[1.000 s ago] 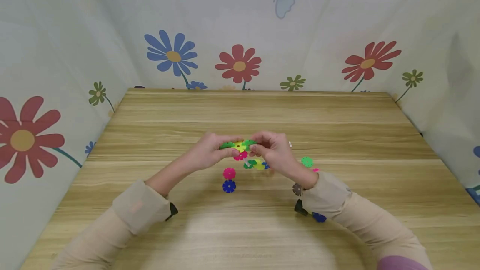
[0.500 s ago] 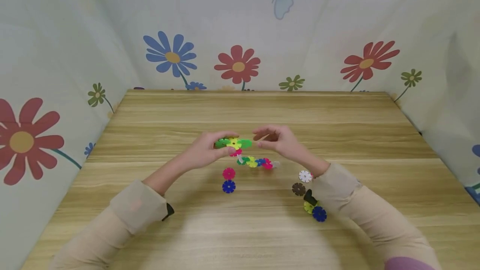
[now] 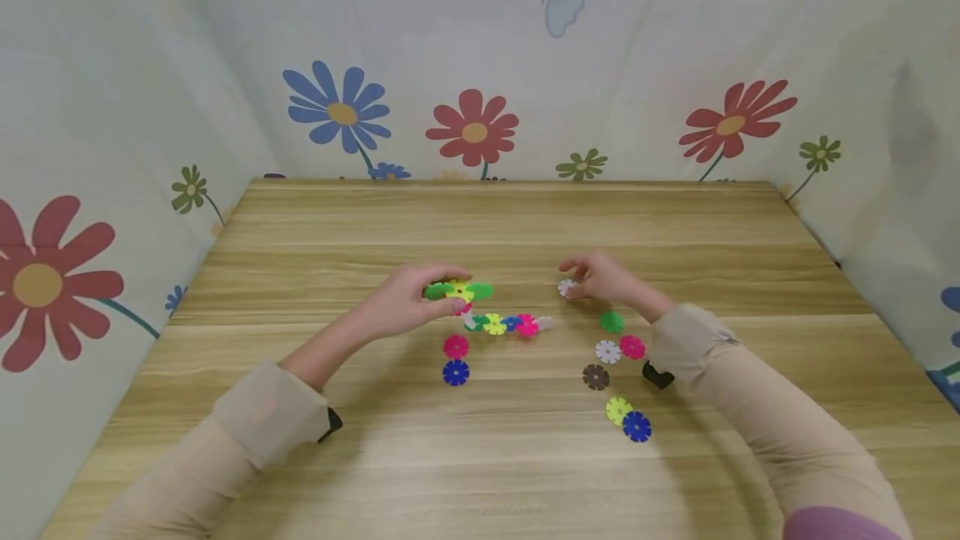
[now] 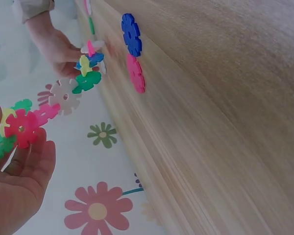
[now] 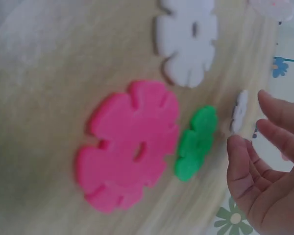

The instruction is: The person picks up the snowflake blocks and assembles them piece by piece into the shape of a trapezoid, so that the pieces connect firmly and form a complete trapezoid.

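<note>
My left hand point(image 3: 401, 302) holds one end of a chain of interlocked plastic snowflake discs point(image 3: 493, 324) between thumb and fingers. Green, yellow and pink discs sit at the held end. Beyond them the chain runs rightward through white, green, yellow, blue and pink to a whitish disc. In the left wrist view, a red-pink disc point(image 4: 21, 128) rests by the fingertips. My right hand point(image 3: 606, 280) reaches to a loose white snowflake disc point(image 3: 566, 288) on the table. Its fingers are spread in the right wrist view, with that white disc point(image 5: 239, 111) just past the fingertips.
Loose discs lie on the wooden table point(image 3: 360, 223): a pink one point(image 3: 456, 347) and a blue one point(image 3: 456, 372) near the middle. Green point(image 3: 612, 322), white point(image 3: 608, 352), pink point(image 3: 632, 347), brown point(image 3: 596, 377), yellow point(image 3: 618, 411) and blue point(image 3: 637, 427) ones lie at right.
My right hand has let go of the discs by my left hand and moved right to the loose white disc. My left hand has shifted slightly left, still holding the chain.
</note>
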A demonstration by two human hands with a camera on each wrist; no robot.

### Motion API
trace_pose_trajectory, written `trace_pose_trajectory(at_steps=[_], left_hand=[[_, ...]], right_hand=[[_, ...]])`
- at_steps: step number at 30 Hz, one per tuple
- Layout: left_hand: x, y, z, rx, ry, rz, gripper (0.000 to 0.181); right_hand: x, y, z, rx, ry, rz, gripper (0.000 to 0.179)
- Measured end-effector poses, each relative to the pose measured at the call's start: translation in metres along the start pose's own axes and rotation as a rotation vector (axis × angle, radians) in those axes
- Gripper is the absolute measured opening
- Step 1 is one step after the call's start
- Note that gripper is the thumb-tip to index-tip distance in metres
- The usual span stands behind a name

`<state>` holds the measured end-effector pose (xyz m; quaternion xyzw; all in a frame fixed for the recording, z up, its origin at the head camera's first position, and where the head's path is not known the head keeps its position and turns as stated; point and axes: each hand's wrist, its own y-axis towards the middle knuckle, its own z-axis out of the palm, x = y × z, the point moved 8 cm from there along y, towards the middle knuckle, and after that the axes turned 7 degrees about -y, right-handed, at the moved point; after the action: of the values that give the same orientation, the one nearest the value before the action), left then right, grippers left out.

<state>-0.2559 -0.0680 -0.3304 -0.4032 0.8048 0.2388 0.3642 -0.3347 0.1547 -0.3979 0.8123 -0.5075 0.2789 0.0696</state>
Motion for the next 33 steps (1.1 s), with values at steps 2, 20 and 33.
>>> trace_pose_trajectory(at_steps=[2, 20, 33], left_hand=[[0.0, 0.001, 0.001, -0.001, 0.014, 0.005, 0.037], [0.004, 0.002, -0.003, -0.082, -0.045, -0.008, 0.042], [-0.003, 0.003, -0.004, -0.109, -0.091, 0.031, 0.041]], right_hand=[[-0.005, 0.002, 0.004, 0.007, -0.048, 0.028, 0.039], [0.007, -0.006, 0.014, 0.007, 0.142, -0.006, 0.021], [0.089, -0.033, -0.015, -0.083, 0.549, -0.155, 0.028]])
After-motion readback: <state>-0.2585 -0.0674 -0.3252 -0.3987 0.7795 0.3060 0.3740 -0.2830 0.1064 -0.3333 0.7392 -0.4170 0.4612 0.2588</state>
